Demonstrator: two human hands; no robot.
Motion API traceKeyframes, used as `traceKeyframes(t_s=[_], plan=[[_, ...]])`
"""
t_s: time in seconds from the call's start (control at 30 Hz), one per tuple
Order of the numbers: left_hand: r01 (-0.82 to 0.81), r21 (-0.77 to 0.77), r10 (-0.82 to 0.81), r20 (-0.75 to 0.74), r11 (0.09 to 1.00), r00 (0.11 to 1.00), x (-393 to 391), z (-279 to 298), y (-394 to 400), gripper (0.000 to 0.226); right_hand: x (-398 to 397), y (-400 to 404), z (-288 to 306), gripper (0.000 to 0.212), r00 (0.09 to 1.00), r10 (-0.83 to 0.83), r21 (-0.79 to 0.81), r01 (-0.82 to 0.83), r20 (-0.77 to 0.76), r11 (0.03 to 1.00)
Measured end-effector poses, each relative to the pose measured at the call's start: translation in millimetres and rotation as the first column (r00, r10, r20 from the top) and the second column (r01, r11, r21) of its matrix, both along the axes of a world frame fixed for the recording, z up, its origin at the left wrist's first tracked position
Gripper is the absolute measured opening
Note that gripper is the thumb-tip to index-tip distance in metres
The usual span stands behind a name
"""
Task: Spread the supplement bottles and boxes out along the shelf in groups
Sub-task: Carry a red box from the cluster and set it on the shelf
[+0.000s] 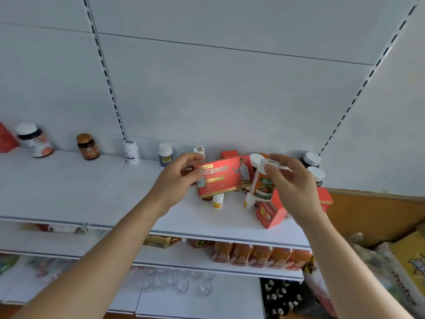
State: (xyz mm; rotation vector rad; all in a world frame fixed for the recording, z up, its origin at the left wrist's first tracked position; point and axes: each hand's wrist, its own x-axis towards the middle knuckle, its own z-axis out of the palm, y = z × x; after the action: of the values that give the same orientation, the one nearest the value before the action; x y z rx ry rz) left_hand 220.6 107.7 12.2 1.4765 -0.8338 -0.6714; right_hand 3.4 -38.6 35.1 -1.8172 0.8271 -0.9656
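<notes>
Nearest, the left hand point(178, 178) pinches the left end of the flat red box point(222, 178), and the right hand point(292, 180) at 3 o'clock of it curls its fingers round the cap of an orange-labelled bottle point(262, 185), both apparently lifted clear of the crowded cluster so they can be carried off to separate groups. Beyond, along the white shelf point(69, 180) toward 10 o'clock, single bottles already stand spaced apart, an amber bottle point(87, 147) among them. The box bears large white Chinese characters, too blurred to read reliably.
</notes>
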Motion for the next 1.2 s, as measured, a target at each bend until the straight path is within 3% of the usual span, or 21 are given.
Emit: traceKeyframes(t_s=[0.2,0.53,0.8,1.0,1.2], plan=[[-0.039,0.004,0.039,-0.186,0.999,0.982,22,1,27,0.027,23,9,-4,0.021,0.999,0.031,0.040,-0.030,-0.018,0.999],[-0.038,-0.036,0.029,-0.236,0.999,0.971,86,4,97,0.022,89,66,11,0.019,0.987,0.159,0.076,-0.157,-0.009,0.985],[-0.032,-0.035,0.024,-0.200,0.999,0.980,163,13,178,0.020,176,147,17,0.014,0.979,0.201,0.108,-0.202,0.023,0.973],[-0.048,0.060,0.056,-0.136,0.997,0.989,225,11,243,0.023,244,195,8,0.013,0.959,0.283,0.155,-0.281,0.010,0.947],[-0.169,0.130,0.182,-0.100,0.977,0.978,285,10,280,0.023,324,214,5,0.013,0.924,0.381,0.196,-0.370,-0.026,0.908]])
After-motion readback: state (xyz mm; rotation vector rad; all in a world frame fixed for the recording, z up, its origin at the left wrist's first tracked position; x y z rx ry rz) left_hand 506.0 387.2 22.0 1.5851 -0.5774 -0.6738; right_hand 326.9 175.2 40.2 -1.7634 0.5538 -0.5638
